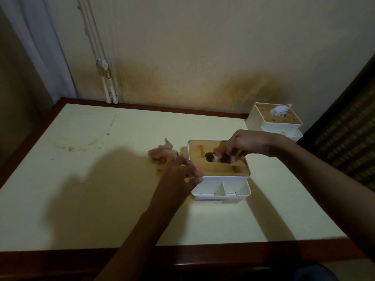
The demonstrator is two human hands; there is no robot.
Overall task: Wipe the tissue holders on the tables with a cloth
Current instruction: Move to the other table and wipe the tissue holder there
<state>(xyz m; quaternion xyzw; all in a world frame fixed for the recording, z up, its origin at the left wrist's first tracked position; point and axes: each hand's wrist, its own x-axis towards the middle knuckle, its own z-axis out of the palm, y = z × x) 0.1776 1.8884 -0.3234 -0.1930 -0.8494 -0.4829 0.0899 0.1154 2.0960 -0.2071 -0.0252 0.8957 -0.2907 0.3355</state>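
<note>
— Head view: nearer white plastic tissue holder with pale wooden lid (218,169) just under right hand (246,144); crumpled beige cloth (162,154) lying loose just beyond left hand (178,175), touching the holder's left side?

— Beside it, at least; contact hard to tell. Cloth probably set down to free both hands for the lid opening.

— Right hand?

— Fingers curled down over the lid slot, pinching a small scrap of white tissue (215,158), likely tucking or pulling it. Blurred, so grip uncertain.

— Left hand?

— Loosely spread, fingertips resting against the holder's left front corner, holding nothing, probably steadying the box.

— Elsewhere?

— Second white tissue holder with tissue poking up (275,118) well beyond right hand, on a neighbouring surface past the edge of the cream table (101,189), untouched.
</note>
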